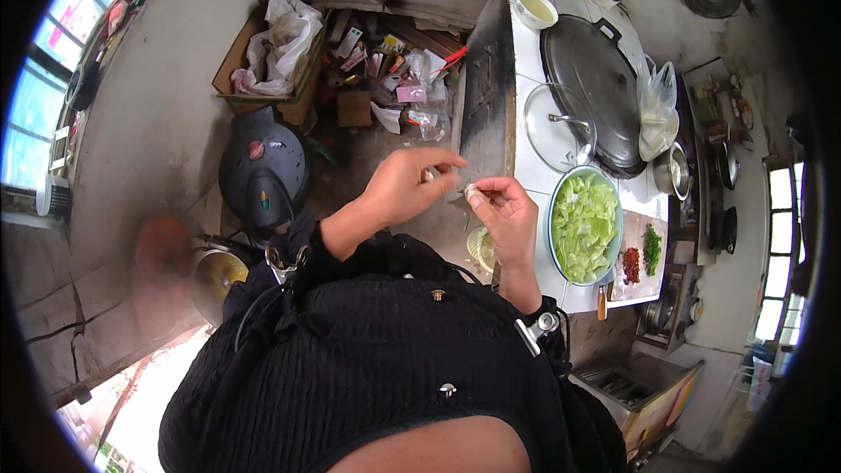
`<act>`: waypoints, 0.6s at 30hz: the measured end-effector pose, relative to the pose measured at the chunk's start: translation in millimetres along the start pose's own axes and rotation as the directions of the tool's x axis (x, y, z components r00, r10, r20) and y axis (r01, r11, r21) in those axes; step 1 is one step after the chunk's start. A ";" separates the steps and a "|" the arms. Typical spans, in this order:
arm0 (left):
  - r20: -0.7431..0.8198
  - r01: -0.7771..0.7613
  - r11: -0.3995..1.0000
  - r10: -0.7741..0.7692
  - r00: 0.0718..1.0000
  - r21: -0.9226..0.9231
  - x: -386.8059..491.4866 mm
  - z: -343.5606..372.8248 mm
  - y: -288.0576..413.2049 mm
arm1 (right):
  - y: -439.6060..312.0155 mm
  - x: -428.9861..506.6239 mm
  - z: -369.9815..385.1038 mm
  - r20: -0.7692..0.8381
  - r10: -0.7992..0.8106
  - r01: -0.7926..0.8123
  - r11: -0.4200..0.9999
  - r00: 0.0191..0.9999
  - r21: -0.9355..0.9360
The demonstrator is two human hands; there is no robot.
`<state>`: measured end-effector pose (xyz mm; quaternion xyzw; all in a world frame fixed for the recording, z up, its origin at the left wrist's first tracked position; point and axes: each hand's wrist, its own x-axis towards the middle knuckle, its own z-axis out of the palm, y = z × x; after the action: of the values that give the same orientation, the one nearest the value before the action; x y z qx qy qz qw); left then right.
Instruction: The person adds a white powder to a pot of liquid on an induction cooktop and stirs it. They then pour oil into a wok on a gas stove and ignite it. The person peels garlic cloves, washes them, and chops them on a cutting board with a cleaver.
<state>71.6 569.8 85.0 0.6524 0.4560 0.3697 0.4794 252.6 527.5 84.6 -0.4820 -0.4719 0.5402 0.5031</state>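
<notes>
In front of my black shirt, both hands are raised close together over the floor. My right hand (511, 218) pinches a small pale piece (470, 192), which looks like a garlic clove, between thumb and fingers. My left hand (410, 182) is curled around another whitish piece (430, 175), also like garlic; its fingertips are blurred. Below and beside my right hand sits a pale green mesh basket (481, 249), partly hidden by that hand. To the right, an enamel basin (550, 236) on the white-tiled counter (535, 202) is full of torn lettuce leaves (583, 226).
A cutting board (647, 292) holds chopped red chilli (631, 265) and chopped greens (652, 249); a knife handle (602, 303) juts over the counter edge. Beyond are a glass lid (548, 138) and a large black wok lid (591, 72). At left stand a dark electric appliance (263, 161) and a carton (230, 89).
</notes>
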 end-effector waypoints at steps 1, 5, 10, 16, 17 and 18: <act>0.028 -0.049 0.999 0.049 0.998 0.003 -1.8 1.5 1.8 | -1.1 -0.1 0.2 0.023 -0.039 0.039 0.999 0.999 -0.019; 0.032 -0.054 0.990 0.058 0.998 -0.127 -5.9 8.6 6.4 | -7.8 -4.2 4.1 -0.054 -0.109 0.108 0.994 0.993 -0.010; 0.065 0.121 0.948 -0.107 0.992 -0.294 -5.4 10.5 5.9 | -10.6 -3.0 10.1 -0.106 -0.132 0.133 0.991 0.986 0.002; -0.134 -0.231 0.968 0.217 0.967 -0.098 -6.6 9.1 8.3 | -9.5 -3.5 15.4 -0.092 -0.278 0.238 0.921 0.956 -0.309; -0.137 -0.236 0.967 0.222 0.965 -0.092 -6.9 8.4 8.6 | -10.3 -3.4 15.8 -0.084 -0.312 0.264 0.896 0.946 -0.358; -0.133 -0.243 0.966 0.231 0.964 -0.084 -7.2 7.5 8.7 | -11.7 -3.1 15.8 -0.067 -0.327 0.279 0.882 0.943 -0.380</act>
<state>78.4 559.8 91.1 0.6536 0.3841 0.4860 0.4348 238.0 524.5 97.9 -0.5210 -0.6001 0.3255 0.5124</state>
